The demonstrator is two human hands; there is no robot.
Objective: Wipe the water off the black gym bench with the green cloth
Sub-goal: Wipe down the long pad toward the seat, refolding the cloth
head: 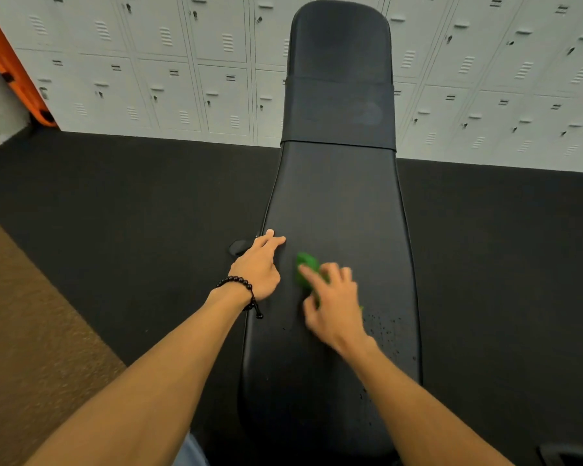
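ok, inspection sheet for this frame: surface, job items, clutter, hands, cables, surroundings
Surface: long black padded gym bench; water droplets near the right edge, beside the right wrist.
Job's things: crumpled green cloth on the bench, mostly under the right hand.
Clutter: nothing seen.
Hands: left hand, black bead bracelet on the wrist, fingers straight at the bench's left edge; right hand presses the cloth.
Cables: nothing seen.
Surroundings: grey metal lockers, black rubber floor.

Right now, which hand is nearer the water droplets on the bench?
Right. The right hand presses the green cloth just beside the droplets; the left hand rests at the bench's opposite edge.
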